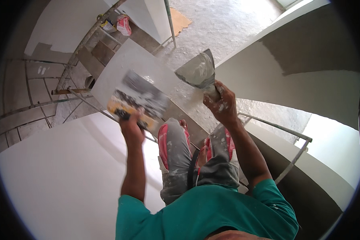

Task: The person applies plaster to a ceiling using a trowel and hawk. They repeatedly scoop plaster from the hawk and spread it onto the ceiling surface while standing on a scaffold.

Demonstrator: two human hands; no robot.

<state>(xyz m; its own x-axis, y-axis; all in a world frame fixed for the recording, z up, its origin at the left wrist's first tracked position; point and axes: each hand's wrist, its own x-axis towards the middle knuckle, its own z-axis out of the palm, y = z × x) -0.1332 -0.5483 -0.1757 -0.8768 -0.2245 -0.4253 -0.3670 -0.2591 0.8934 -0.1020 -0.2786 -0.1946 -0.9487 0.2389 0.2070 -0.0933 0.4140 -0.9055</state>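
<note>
My left hand (pixel 131 124) grips a wide plastering blade (pixel 144 92) by its orange and black handle; the blade is smeared with white compound and blurred by motion. It is above a pale board (pixel 114 64) on the platform below me. My right hand (pixel 222 104) is closed round the handle of a triangular putty knife (pixel 194 68), held up to the right of the blade, with grey-white paste on its face. Both hands are flecked with white. Below them are my legs in grey and red trousers, spattered with white.
Metal scaffold rails (pixel 292 132) flank me at left and right. Curved walls (pixel 288 92), partly dark, partly pale, rise on the right; a white surface (pixel 60 168) fills the lower left. Bags (pixel 124 26) lie at the back near a cardboard sheet (pixel 179 22) on the dusty floor (pixel 224 20).
</note>
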